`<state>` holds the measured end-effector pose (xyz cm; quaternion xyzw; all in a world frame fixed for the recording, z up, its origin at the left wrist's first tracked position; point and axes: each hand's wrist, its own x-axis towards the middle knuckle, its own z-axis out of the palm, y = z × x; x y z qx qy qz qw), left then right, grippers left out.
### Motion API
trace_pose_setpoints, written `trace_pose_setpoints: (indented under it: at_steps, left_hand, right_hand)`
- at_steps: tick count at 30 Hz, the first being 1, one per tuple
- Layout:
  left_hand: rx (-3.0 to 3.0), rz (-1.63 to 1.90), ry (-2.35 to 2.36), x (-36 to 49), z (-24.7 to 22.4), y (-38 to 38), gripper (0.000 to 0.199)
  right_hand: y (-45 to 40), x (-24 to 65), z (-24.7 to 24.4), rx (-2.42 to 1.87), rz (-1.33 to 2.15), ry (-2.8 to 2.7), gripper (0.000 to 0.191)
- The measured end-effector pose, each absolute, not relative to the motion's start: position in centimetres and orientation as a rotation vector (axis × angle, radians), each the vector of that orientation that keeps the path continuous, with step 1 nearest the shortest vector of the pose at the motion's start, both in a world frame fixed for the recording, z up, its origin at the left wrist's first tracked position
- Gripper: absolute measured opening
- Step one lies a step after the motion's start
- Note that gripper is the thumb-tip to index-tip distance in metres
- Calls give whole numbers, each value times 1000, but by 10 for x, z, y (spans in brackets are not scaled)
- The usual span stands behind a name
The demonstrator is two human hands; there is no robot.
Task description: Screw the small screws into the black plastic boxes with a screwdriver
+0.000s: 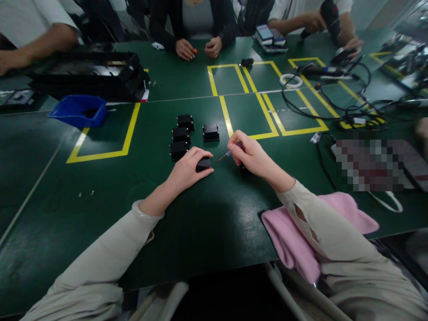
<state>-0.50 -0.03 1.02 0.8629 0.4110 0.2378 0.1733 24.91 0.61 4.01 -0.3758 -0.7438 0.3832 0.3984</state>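
A dark green worktable is stretching across the room, yellow tape marking out rectangles on it, and three people are occupying its far side. The left hand is pinching a small black rectangular box between thumb and fingers, near the tabletop's middle. The right hand is curling round one screwdriver, its thin shaft pointing at that box's right end. Beyond, four similar black boxes are showing shiny side fittings: three standing in a row, one apart.

No legible text, label, brand, number or sign on anything across the whole view.
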Motion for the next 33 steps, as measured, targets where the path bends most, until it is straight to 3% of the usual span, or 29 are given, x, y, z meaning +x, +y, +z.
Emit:
trace_pose_setpoints:
  at_steps: [3,8,14,20,26,31,33]
  left_hand:
    - [2457,681,1160,-5,10,0,34]
    - [2458,666,1156,-6,10,0,36]
    - [2454,675,1161,-6,9,0,35]
    - [2448,677,1160,-6,10,0,35]
    - [2452,686,1161,-6,8,0,33]
    - [2437,676,1166,-6,9,0,34]
    - [2431,677,1166,-6,10,0,34]
  right_hand:
    - [6,249,40,-979,959,-1888,24]
    - [5,250,41,-943,989,-1876,12]
    - [5,248,40,-980,928,-1875,23]
    - [4,248,40,-928,953,-1872,8]
    - [5,248,40,-998,931,-1871,29]
    - [5,248,39,-991,956,-1848,8]
    - [5,248,40,-981,937,-1857,8]
